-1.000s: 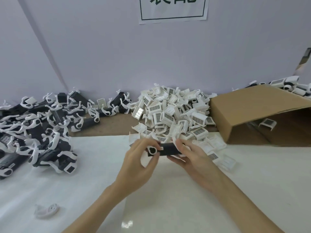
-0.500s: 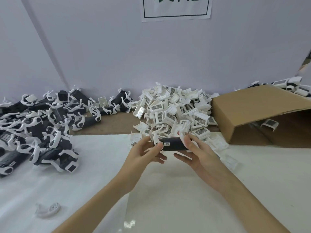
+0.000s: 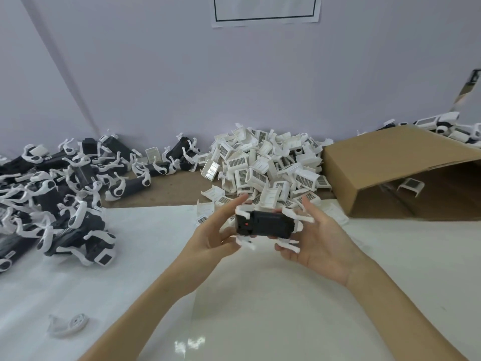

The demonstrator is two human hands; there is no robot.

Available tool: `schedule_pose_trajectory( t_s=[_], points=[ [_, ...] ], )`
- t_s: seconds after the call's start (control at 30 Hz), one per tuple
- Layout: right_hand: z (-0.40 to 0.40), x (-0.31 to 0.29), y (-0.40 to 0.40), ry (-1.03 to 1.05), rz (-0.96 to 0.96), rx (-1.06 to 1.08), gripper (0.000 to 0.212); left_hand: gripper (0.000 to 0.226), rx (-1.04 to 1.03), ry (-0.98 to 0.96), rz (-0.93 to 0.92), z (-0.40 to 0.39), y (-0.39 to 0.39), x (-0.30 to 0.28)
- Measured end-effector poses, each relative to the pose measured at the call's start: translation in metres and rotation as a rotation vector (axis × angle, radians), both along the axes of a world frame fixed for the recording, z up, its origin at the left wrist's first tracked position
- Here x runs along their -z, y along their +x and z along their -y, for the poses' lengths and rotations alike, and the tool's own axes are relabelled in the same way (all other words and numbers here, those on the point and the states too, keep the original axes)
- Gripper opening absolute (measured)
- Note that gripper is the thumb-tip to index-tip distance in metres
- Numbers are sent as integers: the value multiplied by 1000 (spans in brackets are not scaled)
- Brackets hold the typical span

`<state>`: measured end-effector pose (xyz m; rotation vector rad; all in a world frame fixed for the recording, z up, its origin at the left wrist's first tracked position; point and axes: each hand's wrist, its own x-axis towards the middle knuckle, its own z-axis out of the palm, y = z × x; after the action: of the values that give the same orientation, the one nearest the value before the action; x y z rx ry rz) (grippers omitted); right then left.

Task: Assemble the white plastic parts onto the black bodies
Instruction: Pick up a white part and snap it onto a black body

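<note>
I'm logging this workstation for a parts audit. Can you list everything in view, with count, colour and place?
black body: one, black with white arms, held between both hands
assembled units: a pile, black and white, left
white vented covers: a heap, white, centre back
cardboard box: one, brown, on its side, right
loose white part: one, white, near left on the table
table sheet: one, white
wall notice: one, white, black border, top
left hand: one, grips the body's left end
right hand: one, cradles its right end
</note>
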<state>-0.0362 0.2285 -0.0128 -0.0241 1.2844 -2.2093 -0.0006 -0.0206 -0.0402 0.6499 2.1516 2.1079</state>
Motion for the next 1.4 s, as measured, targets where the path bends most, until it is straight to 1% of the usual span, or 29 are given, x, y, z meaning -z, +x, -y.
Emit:
schedule_pose_trajectory(
  t_s=[0.03, 0.1, 0.13, 0.17, 0.2, 0.23, 0.27, 0.37, 0.43, 0.53, 0.57, 0.67, 0.77, 0.87, 0.93, 1.0, 1.03, 1.1, 1.13, 1.17, 1.2, 1.23, 1.27, 1.33, 1.37, 1.4],
  points=[
    [1, 1, 0, 8, -37, 40, 50, 80, -5, 30, 13, -2, 1, -1],
    [3, 2, 1, 5, -119, 105, 31, 69, -33, 182, 96, -7, 1, -4],
    [4, 1, 2, 9, -160, 128, 28, 61, -55, 273, 148, -10, 1, -5],
    [5, -1, 3, 23, -197, 151, 32, 51, -84, 349, 196, -12, 1, -7],
    [7, -2, 4, 41, -223, 177, 40, 41, -121, 381, 233, -14, 2, -8],
    [10, -2, 5, 54, -237, 201, 46, 35, -170, 370, 256, -17, 2, -9],
    [12, -2, 7, 65, -254, 218, 48, 38, -226, 326, 263, -18, 3, -7],
    [19, -1, 13, 131, -331, 236, 40, 52, -337, 197, 249, -23, 9, -6],
    [22, -1, 15, 116, -339, 223, 38, 52, -383, 168, 205, -23, 12, -7],
    [26, 0, 18, 109, -361, 191, 55, 43, -465, 127, 134, -22, 13, -8],
    [27, 1, 18, 114, -370, 192, 56, 42, -483, 109, 112, -22, 14, -8],
    [26, 2, 19, 109, -390, 203, 56, 45, -501, 62, 39, -23, 16, -10],
    [24, 1, 18, 63, -406, 216, 57, 46, -485, 42, 23, -22, 16, -12],
    [23, 3, 16, 24, -373, 215, 59, 41, -440, 27, 19, -21, 17, -11],
    [22, 6, 14, 29, -341, 184, 60, 45, -448, 17, -11, -21, 19, -8],
    [22, 9, 14, 105, -363, 192, 60, 48, -511, -56, -109, -20, 21, -6],
    [24, 11, 14, 208, -398, 224, 60, 52, -546, -113, -176, -19, 21, -6],
    [29, 18, 14, 450, -467, 324, 52, 65, -603, -267, -363, -17, 21, -4],
    [32, 20, 16, 528, -473, 383, 48, 72, -629, -354, -477, -16, 20, -4],
    [36, 21, 18, 554, -446, 424, 48, 76, -645, -423, -586, -16, 20, -3],
    [37, 22, 18, 538, -397, 421, 55, 77, -637, -470, -687, -17, 20, -2],
    [38, 20, 18, 493, -340, 358, 63, 76, -602, -505, -781, -17, 20, -1],
    [39, 18, 20, 435, -296, 247, 66, 73, -547, -551, -875, -18, 19, 1],
    [40, 16, 25, 328, -275, 48, 61, 64, -434, -691, -1049, -19, 17, 4],
    [41, 16, 27, 305, -281, 1, 60, 61, -395, -751, -1100, -18, 17, 5],
    [42, 17, 29, 293, -281, -17, 59, 62, -371, -779, -1108, -16, 16, 7]
  ],
)
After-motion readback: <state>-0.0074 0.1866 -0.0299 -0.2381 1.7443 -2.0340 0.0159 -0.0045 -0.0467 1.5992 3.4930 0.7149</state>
